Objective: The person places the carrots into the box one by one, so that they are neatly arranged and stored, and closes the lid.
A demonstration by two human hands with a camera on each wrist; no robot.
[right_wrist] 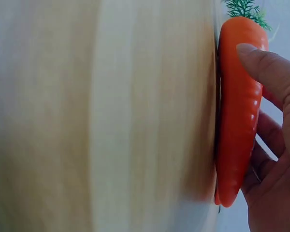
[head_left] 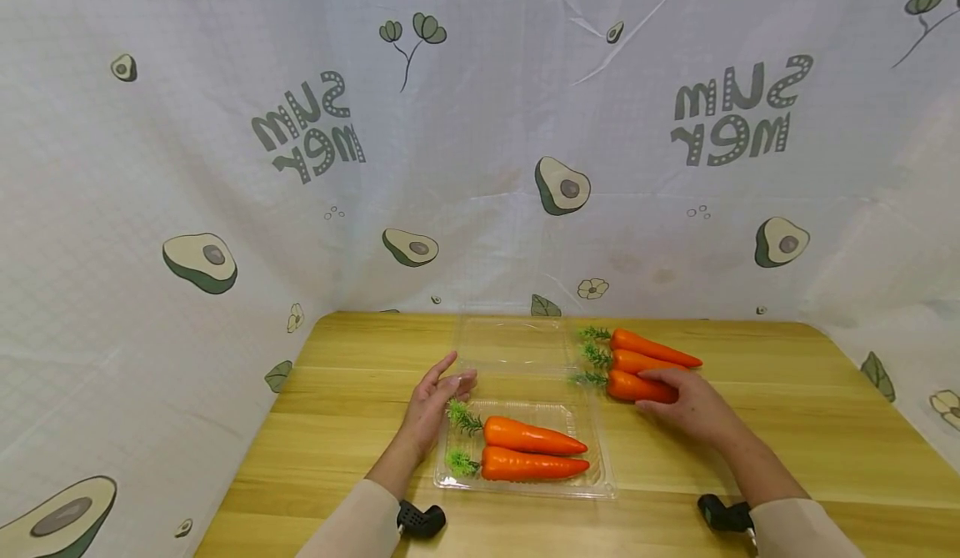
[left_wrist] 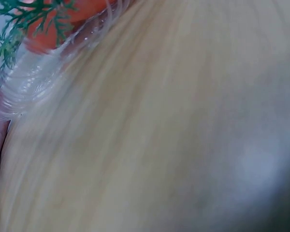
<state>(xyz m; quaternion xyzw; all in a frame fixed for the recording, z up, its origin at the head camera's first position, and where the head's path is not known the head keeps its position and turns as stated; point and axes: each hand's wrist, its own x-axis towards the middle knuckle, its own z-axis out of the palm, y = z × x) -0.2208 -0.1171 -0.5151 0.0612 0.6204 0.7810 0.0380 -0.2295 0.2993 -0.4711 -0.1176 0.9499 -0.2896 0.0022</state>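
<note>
A clear plastic clamshell box [head_left: 606,488] lies with its lid [head_left: 513,341] folded back. Two orange carrots with green tops, a far one [head_left: 534,435] and a near one [head_left: 532,464], lie side by side in its base. My left hand [head_left: 429,412] is at the box's left side, fingers loosely extended and holding nothing. To the right of the box, my right hand [head_left: 688,404] holds the nearest carrot [head_left: 626,385] of a row of three. In the right wrist view its thumb presses one side of this carrot [right_wrist: 238,106], with fingers behind.
Beyond the held carrot lie a middle carrot [head_left: 636,361] and a far carrot [head_left: 652,347], tops pointing left. The wooden table [head_left: 352,383] ends at a white curtain [head_left: 480,141] printed with avocados. Black wrist devices sit near both sleeves.
</note>
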